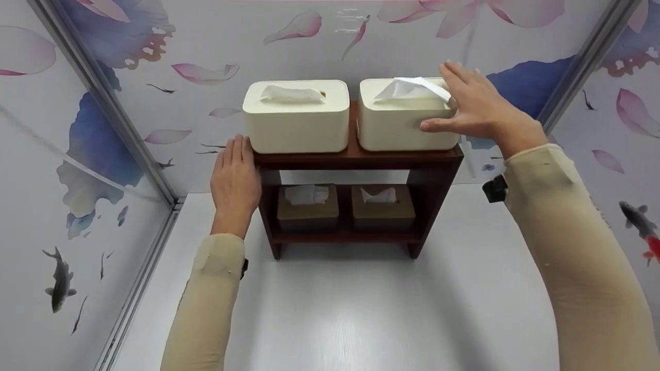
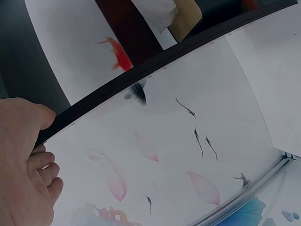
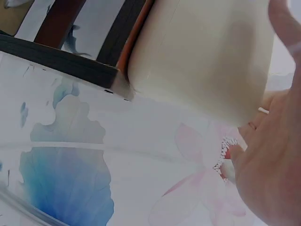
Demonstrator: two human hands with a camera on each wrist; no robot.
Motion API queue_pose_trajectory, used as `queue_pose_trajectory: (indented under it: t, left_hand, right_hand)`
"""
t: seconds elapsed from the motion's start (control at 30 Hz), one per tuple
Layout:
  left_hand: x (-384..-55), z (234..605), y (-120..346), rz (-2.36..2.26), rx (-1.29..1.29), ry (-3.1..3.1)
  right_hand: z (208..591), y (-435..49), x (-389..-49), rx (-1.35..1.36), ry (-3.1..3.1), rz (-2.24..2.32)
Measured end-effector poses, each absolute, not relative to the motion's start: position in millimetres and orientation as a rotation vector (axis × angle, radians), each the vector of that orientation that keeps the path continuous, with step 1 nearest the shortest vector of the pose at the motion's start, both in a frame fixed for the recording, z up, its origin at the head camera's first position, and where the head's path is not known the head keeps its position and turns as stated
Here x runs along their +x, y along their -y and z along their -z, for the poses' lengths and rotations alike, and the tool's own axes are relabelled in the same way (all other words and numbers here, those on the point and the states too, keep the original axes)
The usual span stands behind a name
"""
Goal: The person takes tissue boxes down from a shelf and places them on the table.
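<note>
- Nearest the camera are your sleeves, the right sleeve filling the lower right of the frame, the left sleeve at lower left.
- Your right white tissue box stands at upper centre-right, on top of the dark wooden shelf; its long axis looks to run left to right across the frame.
- Your right hand is the nearer one, spread wide over the box's right end, thumb across the front face, fingers behind; I judge any shift turns on this one-ended hold.
- The left white tissue box sits just beside it, apart by a narrow gap.
- Your left hand is beyond that, gripping the shelf's left edge between thumb and fingers.
- Below, two brown tissue boxes sit side by side at frame centre.
</note>
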State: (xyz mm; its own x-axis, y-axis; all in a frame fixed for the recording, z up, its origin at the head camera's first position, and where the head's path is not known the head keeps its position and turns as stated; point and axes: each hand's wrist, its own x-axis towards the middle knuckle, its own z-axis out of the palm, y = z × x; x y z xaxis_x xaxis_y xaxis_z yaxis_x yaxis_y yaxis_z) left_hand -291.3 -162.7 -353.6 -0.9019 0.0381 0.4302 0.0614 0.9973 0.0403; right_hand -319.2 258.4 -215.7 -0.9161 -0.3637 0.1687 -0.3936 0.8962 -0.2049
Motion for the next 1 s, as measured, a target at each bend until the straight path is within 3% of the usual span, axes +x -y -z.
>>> queue_pose_trajectory:
  t: [0.5,1.0]
  left_hand:
    - [-294,354,166,0.015,-0.067,2.686]
    - [-292,347,168,0.079,-0.047,2.829]
  right_hand:
    - [212,-245,-343,0.69,3.024,-0.484]
    - [213,-238,-336,0.641,3.03,-0.345]
